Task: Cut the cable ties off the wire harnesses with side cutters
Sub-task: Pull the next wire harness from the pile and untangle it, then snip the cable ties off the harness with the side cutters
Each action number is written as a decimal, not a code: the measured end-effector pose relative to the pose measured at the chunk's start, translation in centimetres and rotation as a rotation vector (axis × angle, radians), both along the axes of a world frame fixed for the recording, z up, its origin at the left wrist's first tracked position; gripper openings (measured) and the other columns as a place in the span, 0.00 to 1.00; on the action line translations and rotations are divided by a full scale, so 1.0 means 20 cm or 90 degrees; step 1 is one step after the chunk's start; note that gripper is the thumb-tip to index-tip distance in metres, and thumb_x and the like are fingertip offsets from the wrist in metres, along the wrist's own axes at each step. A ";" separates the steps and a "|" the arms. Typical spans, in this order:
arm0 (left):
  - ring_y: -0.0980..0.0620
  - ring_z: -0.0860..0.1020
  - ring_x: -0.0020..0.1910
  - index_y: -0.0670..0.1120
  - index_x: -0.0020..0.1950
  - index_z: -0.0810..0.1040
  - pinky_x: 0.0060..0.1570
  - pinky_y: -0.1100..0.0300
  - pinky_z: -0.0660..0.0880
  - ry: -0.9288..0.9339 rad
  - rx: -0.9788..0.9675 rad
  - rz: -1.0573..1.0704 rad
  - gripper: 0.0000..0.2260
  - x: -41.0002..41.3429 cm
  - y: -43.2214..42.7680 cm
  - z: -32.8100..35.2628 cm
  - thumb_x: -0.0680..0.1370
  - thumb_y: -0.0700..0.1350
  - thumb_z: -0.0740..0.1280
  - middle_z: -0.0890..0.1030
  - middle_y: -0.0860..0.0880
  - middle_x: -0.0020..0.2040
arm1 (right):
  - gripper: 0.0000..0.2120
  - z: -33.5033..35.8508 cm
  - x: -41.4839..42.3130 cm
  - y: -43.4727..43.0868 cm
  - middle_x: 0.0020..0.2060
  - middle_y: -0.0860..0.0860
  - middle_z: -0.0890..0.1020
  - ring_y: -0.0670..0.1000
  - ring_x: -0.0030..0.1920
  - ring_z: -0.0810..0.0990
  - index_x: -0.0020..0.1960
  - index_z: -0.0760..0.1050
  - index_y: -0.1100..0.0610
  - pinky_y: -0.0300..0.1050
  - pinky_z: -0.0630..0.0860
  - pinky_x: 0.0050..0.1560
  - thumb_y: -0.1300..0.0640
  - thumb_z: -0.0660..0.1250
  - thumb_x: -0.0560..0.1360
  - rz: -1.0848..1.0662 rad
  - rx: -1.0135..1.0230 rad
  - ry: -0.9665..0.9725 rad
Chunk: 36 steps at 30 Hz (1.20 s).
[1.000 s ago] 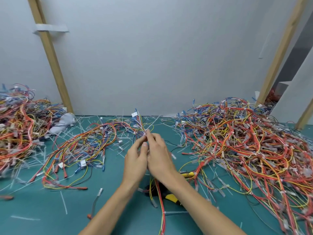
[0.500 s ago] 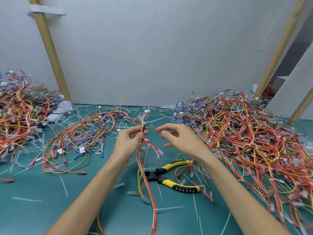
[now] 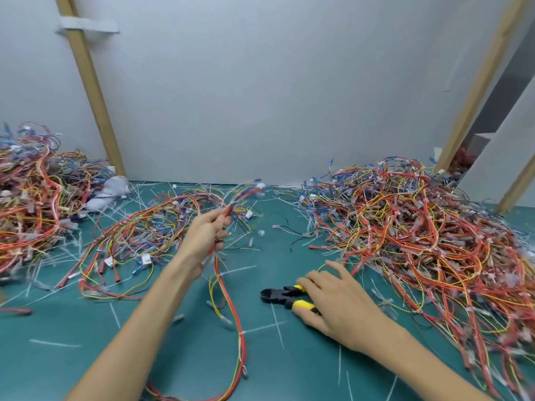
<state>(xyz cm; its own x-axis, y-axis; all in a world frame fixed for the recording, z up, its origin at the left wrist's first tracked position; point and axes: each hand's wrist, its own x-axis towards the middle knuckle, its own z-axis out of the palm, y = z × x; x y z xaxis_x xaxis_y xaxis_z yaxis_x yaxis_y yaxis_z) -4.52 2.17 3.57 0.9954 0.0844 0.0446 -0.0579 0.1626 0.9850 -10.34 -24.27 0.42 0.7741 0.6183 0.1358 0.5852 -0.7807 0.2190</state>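
Observation:
My left hand (image 3: 205,235) is raised over the green mat (image 3: 179,363) and grips a wire harness (image 3: 228,293) near its top end. Red, yellow and orange wires hang from the fist and trail across the mat toward me, while the connector ends fan out blurred above the fingers. The side cutters (image 3: 285,296), with black jaws and yellow handles, lie on the mat, jaws pointing left. My right hand (image 3: 338,305) lies over the handles with fingers spread and fairly straight. Its thumb is beside the near handle.
A big tangle of wire harnesses (image 3: 419,238) fills the right side of the mat. Another heap (image 3: 31,204) sits at far left, and a looser harness bundle (image 3: 136,244) lies left of centre. Cut cable tie pieces (image 3: 278,328) litter the mat. A white wall stands behind.
My right hand has left the harness and dropped down and right onto the cutters' handles. My left hand keeps hold of the harness and has lifted it slightly.

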 end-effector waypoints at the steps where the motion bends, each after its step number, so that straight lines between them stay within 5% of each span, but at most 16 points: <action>1: 0.62 0.61 0.23 0.43 0.52 0.74 0.21 0.71 0.57 0.001 0.013 -0.001 0.11 0.00 -0.02 -0.03 0.84 0.35 0.52 0.68 0.53 0.36 | 0.32 -0.01 0.00 -0.01 0.56 0.47 0.76 0.50 0.60 0.74 0.66 0.69 0.50 0.48 0.46 0.76 0.35 0.37 0.77 -0.019 -0.009 -0.019; 4: 0.63 0.60 0.22 0.43 0.46 0.70 0.20 0.71 0.56 -0.005 0.009 -0.031 0.11 0.00 -0.10 -0.11 0.85 0.38 0.52 0.66 0.51 0.35 | 0.25 0.02 0.06 -0.04 0.46 0.45 0.78 0.47 0.51 0.74 0.55 0.75 0.51 0.44 0.58 0.69 0.37 0.45 0.80 -0.082 0.159 -0.027; 5: 0.62 0.59 0.22 0.43 0.44 0.70 0.20 0.71 0.56 -0.009 0.012 -0.044 0.12 0.00 -0.13 -0.13 0.85 0.39 0.52 0.66 0.50 0.35 | 0.23 0.05 0.08 -0.05 0.42 0.45 0.79 0.45 0.46 0.73 0.50 0.76 0.51 0.42 0.66 0.58 0.37 0.50 0.80 -0.096 0.288 -0.004; 8: 0.61 0.60 0.23 0.42 0.44 0.72 0.21 0.70 0.58 -0.017 0.026 -0.059 0.13 0.00 -0.18 -0.17 0.85 0.39 0.53 0.67 0.50 0.33 | 0.24 0.18 0.13 -0.04 0.33 0.47 0.81 0.43 0.30 0.74 0.40 0.76 0.52 0.39 0.65 0.33 0.35 0.53 0.77 -0.101 0.628 0.063; 13: 0.59 0.70 0.23 0.40 0.44 0.73 0.23 0.68 0.67 -0.005 0.066 -0.058 0.14 -0.02 -0.25 -0.23 0.85 0.40 0.52 0.74 0.47 0.31 | 0.22 0.39 0.25 -0.02 0.38 0.47 0.84 0.51 0.40 0.84 0.51 0.75 0.53 0.49 0.80 0.42 0.36 0.55 0.78 -0.034 0.909 0.078; 17: 0.55 0.75 0.24 0.39 0.46 0.72 0.25 0.65 0.73 0.011 0.058 -0.109 0.14 -0.01 -0.25 -0.23 0.85 0.40 0.51 0.76 0.44 0.34 | 0.18 0.29 0.33 0.03 0.35 0.50 0.80 0.44 0.35 0.79 0.51 0.72 0.49 0.40 0.72 0.36 0.35 0.58 0.77 -0.063 0.782 -0.021; 22: 0.52 0.76 0.25 0.37 0.47 0.71 0.25 0.63 0.74 0.035 0.031 -0.140 0.13 0.00 -0.22 -0.25 0.85 0.40 0.51 0.78 0.43 0.33 | 0.16 -0.04 0.35 0.04 0.45 0.46 0.78 0.51 0.46 0.78 0.55 0.71 0.51 0.48 0.74 0.43 0.40 0.62 0.77 -0.147 0.596 -0.050; 28: 0.52 0.76 0.24 0.38 0.47 0.72 0.24 0.63 0.73 0.031 0.005 -0.155 0.13 0.01 -0.21 -0.25 0.85 0.40 0.51 0.79 0.45 0.31 | 0.18 -0.10 0.36 0.01 0.46 0.42 0.74 0.48 0.47 0.76 0.57 0.71 0.51 0.41 0.68 0.43 0.38 0.62 0.76 -0.143 0.490 -0.123; 36: 0.53 0.78 0.26 0.40 0.49 0.73 0.28 0.65 0.74 -0.013 0.039 -0.168 0.12 0.00 -0.21 -0.26 0.85 0.41 0.52 0.82 0.47 0.34 | 0.19 -0.11 0.36 0.01 0.47 0.45 0.77 0.50 0.49 0.76 0.57 0.72 0.50 0.46 0.72 0.49 0.37 0.61 0.75 -0.115 0.394 -0.128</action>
<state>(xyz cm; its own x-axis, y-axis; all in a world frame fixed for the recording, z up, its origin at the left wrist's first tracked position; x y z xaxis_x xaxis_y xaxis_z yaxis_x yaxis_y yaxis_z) -4.47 -2.07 -1.60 0.9815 -0.1816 0.0612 -0.0408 0.1141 0.9926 -3.14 -24.14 -1.73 0.7803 0.2440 0.5758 0.4286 -0.8791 -0.2084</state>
